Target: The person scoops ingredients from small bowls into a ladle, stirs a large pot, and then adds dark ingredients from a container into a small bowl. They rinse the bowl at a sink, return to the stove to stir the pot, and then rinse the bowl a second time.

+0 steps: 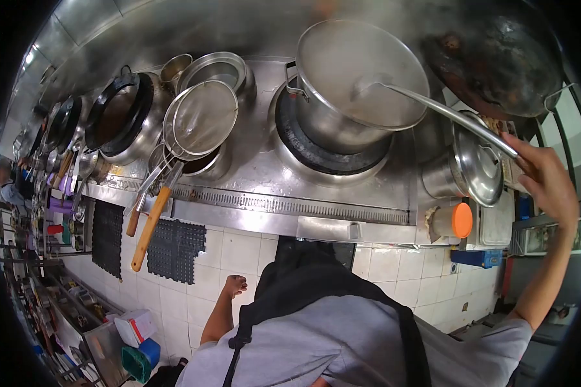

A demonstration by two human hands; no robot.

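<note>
My right hand (551,185) is wrapped round the end of a long metal ladle (455,116). The ladle slants down to the left over the rim of a large steel stockpot (342,132), its head dipping into cloudy, steaming liquid (361,61). Under the pot is a black burner ring (297,138) set in the steel range. Low beside my body hangs my left hand (236,285), fingers curled in and nothing seen in them. It is apart from the range, above the tiled floor.
Wood-handled strainers (203,122) rest over pots to the left, handles jutting past the range edge. Further left is a wok (113,116). At right are a lidded metal pot (478,164), an orange-lidded container (460,220) and a large dark wok (497,58). Black mats (174,248) cover floor tiles.
</note>
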